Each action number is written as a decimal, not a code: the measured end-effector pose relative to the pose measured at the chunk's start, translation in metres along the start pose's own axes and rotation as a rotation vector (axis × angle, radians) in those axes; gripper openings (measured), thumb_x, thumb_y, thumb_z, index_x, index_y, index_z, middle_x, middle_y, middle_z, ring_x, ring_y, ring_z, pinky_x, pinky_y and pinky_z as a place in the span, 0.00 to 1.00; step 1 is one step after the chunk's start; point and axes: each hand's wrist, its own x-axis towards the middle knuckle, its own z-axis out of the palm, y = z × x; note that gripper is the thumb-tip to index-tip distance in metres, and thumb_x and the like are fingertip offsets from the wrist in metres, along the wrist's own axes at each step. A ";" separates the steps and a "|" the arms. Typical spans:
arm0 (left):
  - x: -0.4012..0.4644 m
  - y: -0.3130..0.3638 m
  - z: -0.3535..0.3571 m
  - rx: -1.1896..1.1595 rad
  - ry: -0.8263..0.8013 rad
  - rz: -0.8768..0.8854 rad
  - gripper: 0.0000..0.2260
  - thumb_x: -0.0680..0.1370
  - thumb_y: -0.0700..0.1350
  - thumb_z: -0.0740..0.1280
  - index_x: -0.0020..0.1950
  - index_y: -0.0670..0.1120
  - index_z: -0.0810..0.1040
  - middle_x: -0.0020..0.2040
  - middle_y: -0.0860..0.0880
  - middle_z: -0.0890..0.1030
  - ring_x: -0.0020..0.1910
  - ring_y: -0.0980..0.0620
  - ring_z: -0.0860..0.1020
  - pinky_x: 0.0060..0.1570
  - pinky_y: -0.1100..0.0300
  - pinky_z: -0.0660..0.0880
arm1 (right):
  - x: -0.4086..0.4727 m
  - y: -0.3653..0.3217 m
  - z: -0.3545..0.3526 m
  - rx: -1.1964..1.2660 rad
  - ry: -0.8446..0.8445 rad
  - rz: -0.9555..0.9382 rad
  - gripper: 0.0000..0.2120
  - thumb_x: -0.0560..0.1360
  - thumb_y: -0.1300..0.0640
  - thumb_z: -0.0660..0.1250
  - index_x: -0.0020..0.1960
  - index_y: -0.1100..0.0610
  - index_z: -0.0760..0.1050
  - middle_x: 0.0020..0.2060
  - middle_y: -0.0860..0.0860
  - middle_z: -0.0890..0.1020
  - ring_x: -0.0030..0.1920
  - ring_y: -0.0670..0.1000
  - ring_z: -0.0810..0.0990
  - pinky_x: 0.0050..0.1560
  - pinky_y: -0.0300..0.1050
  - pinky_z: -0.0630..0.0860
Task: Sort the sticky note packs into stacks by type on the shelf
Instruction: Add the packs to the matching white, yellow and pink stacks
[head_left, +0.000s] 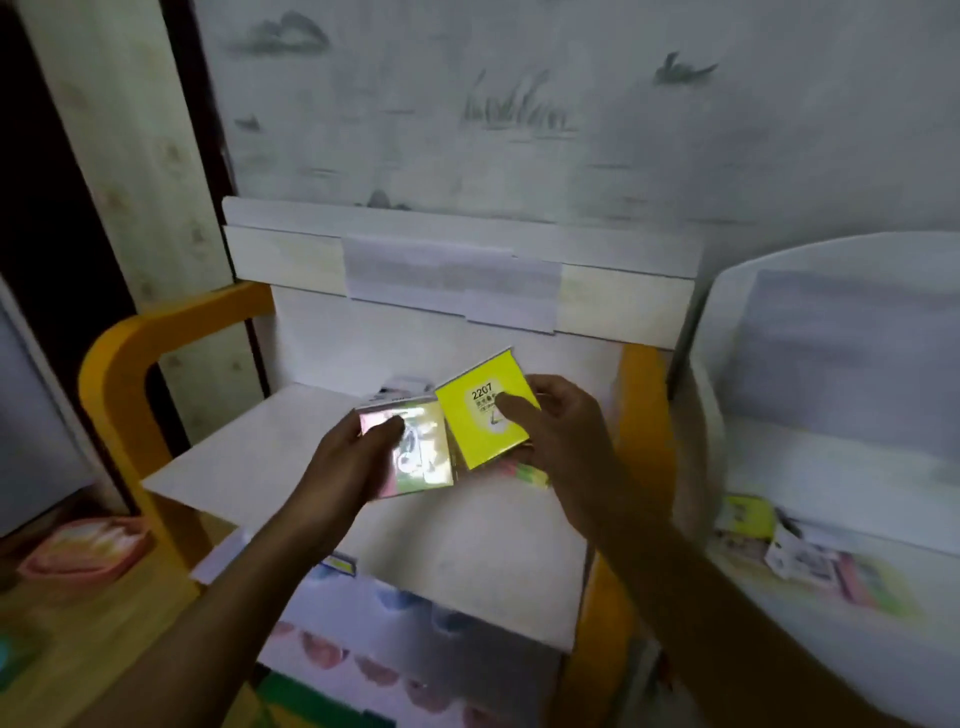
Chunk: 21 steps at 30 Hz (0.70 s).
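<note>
A yellow sticky note pack (488, 410) (marked 2207) was gripped by the right hand (558, 431) above the white shelf (467, 540), while a glossy pink-and-yellow pack (410, 449) was held beside it in the left hand (345, 467).

1. One head-worn wide-angle view, looking forward and down, close over the white shelf (467, 519) at frame centre.
2. Both forearms enter from the lower edge; the wall fills the upper frame.
</note>
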 end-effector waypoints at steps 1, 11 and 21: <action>0.005 -0.004 -0.012 -0.017 0.009 -0.021 0.07 0.80 0.40 0.63 0.55 0.45 0.78 0.53 0.42 0.84 0.47 0.46 0.83 0.54 0.49 0.78 | 0.002 0.008 0.010 0.004 0.006 0.030 0.06 0.73 0.64 0.70 0.45 0.55 0.77 0.39 0.53 0.83 0.36 0.50 0.82 0.37 0.47 0.81; 0.060 -0.027 -0.068 0.031 0.032 -0.132 0.08 0.78 0.39 0.66 0.56 0.47 0.77 0.50 0.46 0.85 0.45 0.48 0.84 0.47 0.53 0.80 | 0.069 0.063 0.059 0.077 0.059 0.155 0.03 0.75 0.63 0.68 0.48 0.58 0.76 0.40 0.55 0.82 0.37 0.51 0.81 0.40 0.48 0.81; 0.140 -0.024 -0.071 0.079 0.000 -0.175 0.10 0.78 0.38 0.66 0.58 0.47 0.76 0.55 0.43 0.82 0.52 0.44 0.82 0.55 0.43 0.78 | 0.168 0.148 0.044 -0.025 0.342 0.265 0.07 0.74 0.59 0.70 0.52 0.58 0.79 0.48 0.60 0.83 0.36 0.56 0.79 0.24 0.38 0.73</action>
